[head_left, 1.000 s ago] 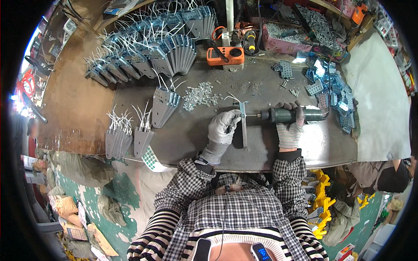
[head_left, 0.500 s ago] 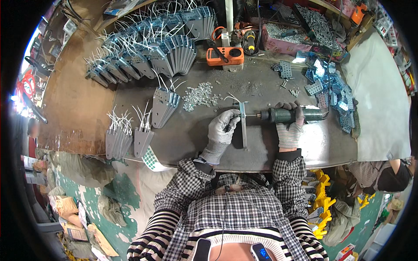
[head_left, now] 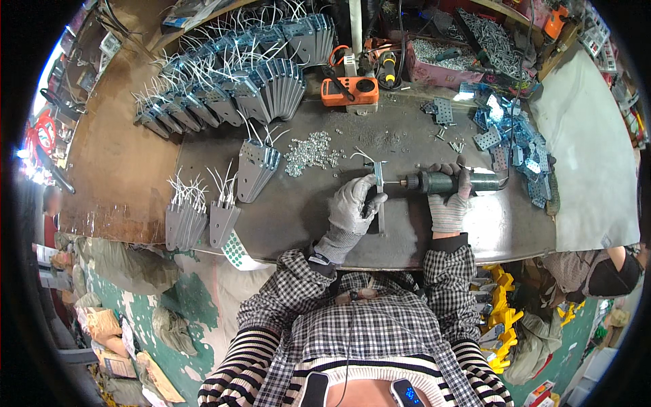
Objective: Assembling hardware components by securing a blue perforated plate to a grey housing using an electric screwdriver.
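My left hand (head_left: 351,207), in a grey work glove, grips a narrow metal bracket (head_left: 381,220) seen edge-on, with white wires at its far end. My right hand (head_left: 449,207), also gloved, is wrapped round a dark electric screwdriver (head_left: 478,182) lying level. Its thin bit (head_left: 393,182) points left and reaches the bracket's right side; whether it sits in a screw is too small to tell. Left of the bracket is a heap of small nuts (head_left: 312,153). Finished-looking grey wired plates (head_left: 256,169) stand in a stack beyond them.
Rows of wired plates (head_left: 224,95) fill the back left. At the back are an orange device (head_left: 349,91), a yellow-black screwdriver (head_left: 388,68) and a pink box of small parts (head_left: 444,61). Bluish perforated metal pieces (head_left: 532,163) pile up at right. A green-dotted sheet (head_left: 237,252) overhangs the front edge.
My left hand has shifted slightly right and nearer to me, its fingers now further across the bracket. The electric screwdriver has hardly moved.
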Demonstrator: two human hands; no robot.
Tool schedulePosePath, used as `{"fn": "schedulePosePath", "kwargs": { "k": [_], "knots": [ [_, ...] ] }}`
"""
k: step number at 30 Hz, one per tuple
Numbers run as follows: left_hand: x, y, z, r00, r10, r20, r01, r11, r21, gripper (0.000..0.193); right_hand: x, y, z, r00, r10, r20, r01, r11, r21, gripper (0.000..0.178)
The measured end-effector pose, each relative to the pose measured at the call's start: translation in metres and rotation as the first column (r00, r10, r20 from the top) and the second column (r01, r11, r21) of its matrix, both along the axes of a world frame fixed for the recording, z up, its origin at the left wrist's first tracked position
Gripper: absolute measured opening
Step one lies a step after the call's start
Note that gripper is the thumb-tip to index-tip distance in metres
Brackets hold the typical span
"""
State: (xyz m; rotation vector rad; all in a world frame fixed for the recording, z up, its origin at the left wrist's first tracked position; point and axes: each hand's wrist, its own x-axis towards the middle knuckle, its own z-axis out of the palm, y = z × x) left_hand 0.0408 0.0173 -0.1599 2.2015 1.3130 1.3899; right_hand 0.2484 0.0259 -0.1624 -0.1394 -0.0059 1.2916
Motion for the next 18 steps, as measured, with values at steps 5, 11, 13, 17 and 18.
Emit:
{"fn": "schedulePosePath", "kwargs": {
  "k": [5,11,13,17,18],
  "knots": [
    [0.004,0.003,0.011,0.992,-0.055,0.115,0.08,0.971,-0.226,0.023,-0.001,0.003,0.004,0.998,-0.02,0.051,0.021,1.0,-0.023,0.034],
    [0.011,0.015,-0.016,0.774,-0.096,0.626,0.465,0.757,-0.459,0.024,-0.001,0.018,-0.006,0.997,0.005,-0.08,0.001,0.997,0.079,0.019],
    [0.01,0.015,-0.019,0.822,-0.131,0.555,0.424,0.792,-0.44,0.023,-0.001,0.02,-0.009,0.998,0.005,-0.067,0.005,0.991,0.133,0.019],
    [0.005,0.012,-0.014,0.942,-0.183,0.281,0.266,0.918,-0.294,0.016,-0.002,0.021,-0.004,1.0,0.014,0.026,-0.018,0.988,0.155,0.021],
    [0.003,0.01,-0.008,0.94,-0.198,0.28,0.274,0.923,-0.27,0.012,-0.004,0.021,0.0,0.998,0.001,0.069,-0.01,0.992,0.123,0.022]
  ]
}}
